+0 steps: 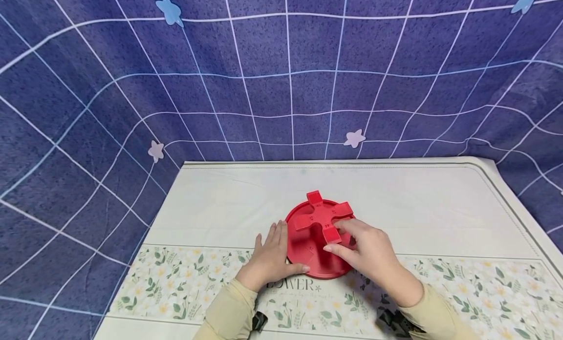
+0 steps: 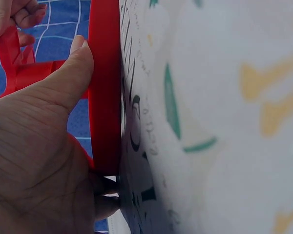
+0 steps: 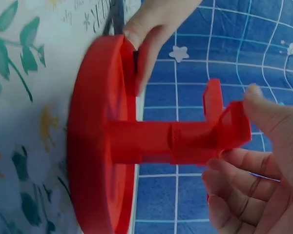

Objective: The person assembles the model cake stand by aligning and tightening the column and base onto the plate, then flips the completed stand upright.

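A red round base with a raised rim lies flat on the tabletop. From its middle rises a red post, topped by a red cross-shaped piece with four arms and raised tips. My left hand holds the base at its left side, thumb on the near rim and fingers along the far left edge. With thumb and forefinger, my right hand pinches the near arm of the cross; its other fingers are bent below that arm. The cross sits on the post in the right wrist view.
A white cover with a floral band and printed lettering lies over the table. Behind and at both sides hangs a blue grid-patterned cloth with star shapes. Dark straps show by the sleeves.
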`<state>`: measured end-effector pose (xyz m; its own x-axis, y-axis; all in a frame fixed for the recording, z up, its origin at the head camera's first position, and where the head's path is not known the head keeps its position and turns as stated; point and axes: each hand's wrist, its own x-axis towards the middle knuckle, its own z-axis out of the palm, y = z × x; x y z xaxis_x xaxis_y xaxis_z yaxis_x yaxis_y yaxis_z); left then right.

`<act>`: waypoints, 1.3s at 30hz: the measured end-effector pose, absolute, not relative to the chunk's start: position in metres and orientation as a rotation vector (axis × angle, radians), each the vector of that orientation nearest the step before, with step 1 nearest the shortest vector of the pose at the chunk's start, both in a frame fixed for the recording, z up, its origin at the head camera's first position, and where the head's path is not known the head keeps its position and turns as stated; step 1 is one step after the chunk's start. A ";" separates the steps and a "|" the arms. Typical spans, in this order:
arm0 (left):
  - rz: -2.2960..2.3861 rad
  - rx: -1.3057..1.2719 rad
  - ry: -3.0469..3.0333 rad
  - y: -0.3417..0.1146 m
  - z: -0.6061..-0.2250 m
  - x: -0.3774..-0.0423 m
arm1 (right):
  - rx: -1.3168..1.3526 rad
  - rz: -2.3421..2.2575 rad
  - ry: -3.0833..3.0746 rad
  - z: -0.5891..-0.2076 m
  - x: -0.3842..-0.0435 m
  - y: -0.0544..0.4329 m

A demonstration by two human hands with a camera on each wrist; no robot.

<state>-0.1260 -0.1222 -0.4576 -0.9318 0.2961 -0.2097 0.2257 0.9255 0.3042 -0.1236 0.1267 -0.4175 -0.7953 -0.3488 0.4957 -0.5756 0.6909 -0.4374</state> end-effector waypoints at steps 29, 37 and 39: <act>0.382 0.380 2.819 -0.122 -0.458 -0.126 | 0.456 1.093 -2.595 -0.424 -0.163 0.141; 0.372 0.360 2.809 -0.121 -0.456 -0.125 | 0.401 1.057 -2.563 -0.426 -0.160 0.135; 0.371 0.360 2.807 -0.120 -0.455 -0.125 | 0.388 1.036 -2.553 -0.426 -0.159 0.135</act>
<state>-0.1250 -0.1205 -0.4554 -0.9277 0.2799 -0.2470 0.2062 0.9357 0.2862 -0.1589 0.1345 -0.4265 -0.8985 -0.1171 0.4230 -0.3788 0.6938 -0.6125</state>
